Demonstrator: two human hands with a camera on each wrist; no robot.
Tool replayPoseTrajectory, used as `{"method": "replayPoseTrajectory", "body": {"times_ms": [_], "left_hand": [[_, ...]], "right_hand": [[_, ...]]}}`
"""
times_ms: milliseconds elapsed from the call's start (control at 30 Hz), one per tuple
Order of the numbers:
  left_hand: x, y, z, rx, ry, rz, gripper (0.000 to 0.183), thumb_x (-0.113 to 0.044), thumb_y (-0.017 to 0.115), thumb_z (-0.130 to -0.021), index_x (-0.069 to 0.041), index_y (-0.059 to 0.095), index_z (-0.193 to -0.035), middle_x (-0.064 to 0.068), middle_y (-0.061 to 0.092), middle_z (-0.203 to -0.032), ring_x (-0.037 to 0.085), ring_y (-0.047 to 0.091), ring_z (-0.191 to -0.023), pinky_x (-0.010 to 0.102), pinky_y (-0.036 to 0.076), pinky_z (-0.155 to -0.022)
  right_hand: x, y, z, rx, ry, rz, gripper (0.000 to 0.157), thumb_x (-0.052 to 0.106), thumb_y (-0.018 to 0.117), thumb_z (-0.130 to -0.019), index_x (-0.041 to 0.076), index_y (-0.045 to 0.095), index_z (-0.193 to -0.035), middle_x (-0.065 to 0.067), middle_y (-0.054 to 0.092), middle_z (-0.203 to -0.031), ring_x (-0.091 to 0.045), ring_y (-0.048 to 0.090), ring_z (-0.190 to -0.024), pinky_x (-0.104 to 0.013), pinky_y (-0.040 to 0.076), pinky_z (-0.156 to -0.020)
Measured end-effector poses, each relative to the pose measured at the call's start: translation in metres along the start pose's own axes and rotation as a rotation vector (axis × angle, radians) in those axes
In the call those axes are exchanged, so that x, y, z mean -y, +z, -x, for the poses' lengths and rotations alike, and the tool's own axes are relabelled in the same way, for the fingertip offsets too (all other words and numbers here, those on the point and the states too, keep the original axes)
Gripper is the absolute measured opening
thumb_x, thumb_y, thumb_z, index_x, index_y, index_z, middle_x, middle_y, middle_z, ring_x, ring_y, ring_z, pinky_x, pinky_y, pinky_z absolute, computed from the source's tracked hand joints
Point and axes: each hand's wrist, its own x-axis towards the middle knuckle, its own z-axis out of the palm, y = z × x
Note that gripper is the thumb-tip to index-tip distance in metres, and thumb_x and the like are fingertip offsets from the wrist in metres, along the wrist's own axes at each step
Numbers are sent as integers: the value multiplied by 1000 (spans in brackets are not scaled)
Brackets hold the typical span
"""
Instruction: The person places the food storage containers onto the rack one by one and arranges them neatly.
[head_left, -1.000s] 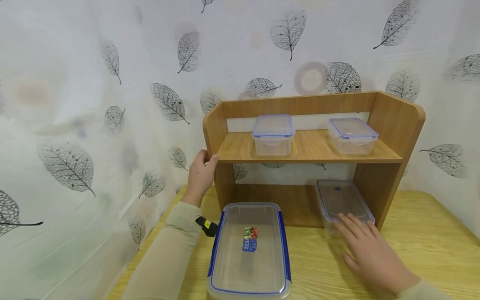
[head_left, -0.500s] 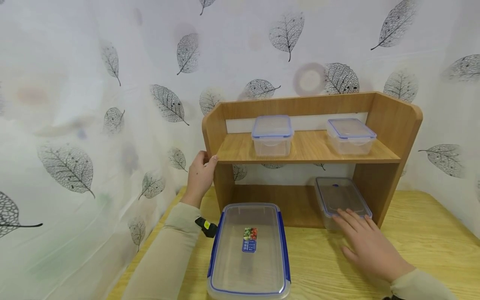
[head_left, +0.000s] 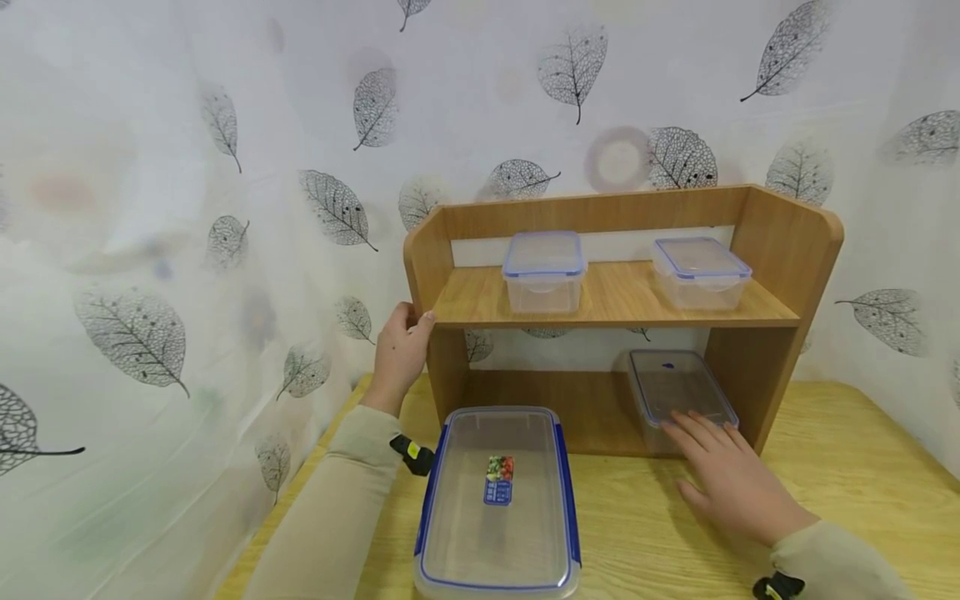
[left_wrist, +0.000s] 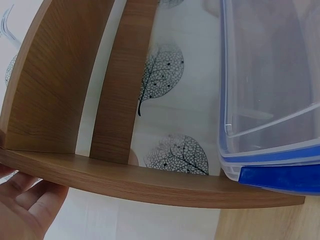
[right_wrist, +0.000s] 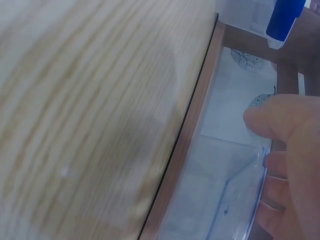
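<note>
My left hand (head_left: 401,354) grips the left side panel of the wooden desk shelf (head_left: 615,318), at middle-board height. In the left wrist view its fingers (left_wrist: 42,202) wrap the panel's edge. On the lower level, at the right, lies a clear lidded food container (head_left: 678,387) with a blue-edged lid. My right hand (head_left: 731,475) has its fingers stretched out against this container's front lid edge. The right wrist view shows the fingertips (right_wrist: 275,162) at the lid's rim and the thumb held apart. A larger food container (head_left: 495,500) with dark blue clips stands in front of the shelf.
Two smaller clear containers with blue-rimmed lids sit on the upper board, one left of centre (head_left: 545,271) and one at the right (head_left: 702,272). Under everything is a yellow wood-grain table (head_left: 622,533). Leaf-patterned covering (head_left: 187,208) hangs behind and along the left side.
The container on the lower level has slid a little deeper into the shelf, with my right hand moving forward against it. My left hand stays on the side panel.
</note>
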Motion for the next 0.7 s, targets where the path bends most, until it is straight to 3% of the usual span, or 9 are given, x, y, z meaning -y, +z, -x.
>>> {"method": "replayPoseTrajectory", "body": {"times_ms": [233,500,700], "left_hand": [[0,0,1,0,1,-2,40,-45,50,-104,-12,56,-125,12,62,-127,33,56,-124,53,47,-101],[-2,-1,2,-3,8,-12,40,-46,49,-104,-12,56,-125,12,62,-127,34,56,-125,53,47,-101],[-2,0,1,-5,1,-15,41,-46,49,-104,-12,56,-125,12,62,-127,33,56,-124,53,47,-102]], "right_hand": [[0,1,-2,-15,-4,8,75,30,81,-83,4,49,-146,-20,45,-150,-44,40,-135,-72,34,-99],[-1,-1,-4,39,27,-9,75,32,78,-86,4,47,-148,-19,41,-153,-45,36,-139,-71,31,-103],[-2,1,-3,19,15,-3,74,32,79,-86,6,48,-148,-19,40,-154,-45,36,-139,-73,31,-102]]}}
